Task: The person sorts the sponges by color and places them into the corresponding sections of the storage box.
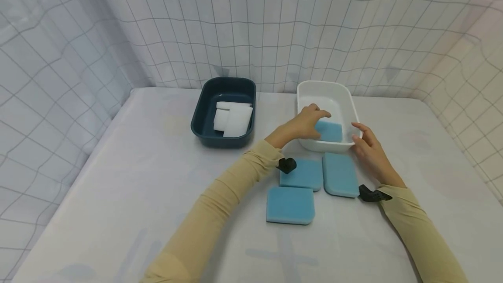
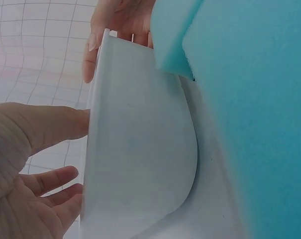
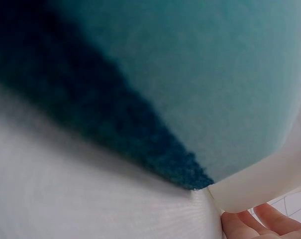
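Sponges: three blue ones lie on the tabletop (image 1: 118,178) nearest the person, one in front (image 1: 290,205) and two side by side behind it (image 1: 300,174) (image 1: 340,174), all outside any tub. Just beyond, the white tub (image 1: 346,99) holds one blue sponge (image 1: 329,131), on which the left hand (image 1: 306,123) rests with fingers lowered into the tub; whether they pinch it cannot be told. The right hand (image 1: 371,150) steadies the tub's near corner, fingers loosely spread against its wall. Farther left, the dark tub (image 1: 204,108) contains white sponges (image 1: 232,119). Judged so, one blue sponge is sorted and three remain.
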The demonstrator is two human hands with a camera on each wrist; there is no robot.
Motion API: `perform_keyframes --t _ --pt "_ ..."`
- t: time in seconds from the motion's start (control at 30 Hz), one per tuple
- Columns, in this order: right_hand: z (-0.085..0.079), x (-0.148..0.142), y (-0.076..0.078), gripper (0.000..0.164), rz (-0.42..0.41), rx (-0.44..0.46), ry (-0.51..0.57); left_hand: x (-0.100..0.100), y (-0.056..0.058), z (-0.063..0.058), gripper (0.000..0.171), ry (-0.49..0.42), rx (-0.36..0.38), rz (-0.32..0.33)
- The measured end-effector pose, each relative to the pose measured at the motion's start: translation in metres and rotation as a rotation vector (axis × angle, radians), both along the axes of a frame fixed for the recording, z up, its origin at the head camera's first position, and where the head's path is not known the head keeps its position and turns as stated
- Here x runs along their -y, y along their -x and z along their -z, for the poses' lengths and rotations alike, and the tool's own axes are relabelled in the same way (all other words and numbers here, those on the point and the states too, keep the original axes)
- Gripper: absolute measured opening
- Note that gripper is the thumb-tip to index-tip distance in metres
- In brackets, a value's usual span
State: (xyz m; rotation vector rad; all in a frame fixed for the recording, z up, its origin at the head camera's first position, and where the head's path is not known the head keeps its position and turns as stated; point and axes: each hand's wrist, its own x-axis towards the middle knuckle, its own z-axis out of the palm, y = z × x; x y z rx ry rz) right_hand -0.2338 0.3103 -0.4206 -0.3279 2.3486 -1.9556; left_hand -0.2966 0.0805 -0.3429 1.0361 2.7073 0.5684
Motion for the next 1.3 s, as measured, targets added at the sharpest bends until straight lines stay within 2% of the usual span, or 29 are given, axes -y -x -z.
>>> perform_keyframes --t 0.07,0.27,0.47,0.97,1.3 --pt "0.000 0.000 -0.001 0.047 -0.008 0.003 0.006 0.002 -0.001 0.000 0.061 -0.010 0.017 0.008" --pt "0.002 -0.003 -0.003 0.047 0.007 -0.010 -0.070 0.010 -0.004 0.002 0.062 -0.043 0.054 0.034" --pt "0.003 -0.004 -0.004 0.048 -0.012 -0.019 -0.022 0.021 -0.006 0.001 0.063 -0.102 0.077 0.038" --pt "0.002 -0.002 -0.001 0.048 -0.030 -0.024 0.012 0.049 -0.009 -0.001 0.061 -0.204 0.050 0.011" --pt "0.002 -0.003 0.001 0.048 -0.009 -0.027 -0.024 0.058 -0.020 0.008 0.054 -0.299 -0.008 0.010"
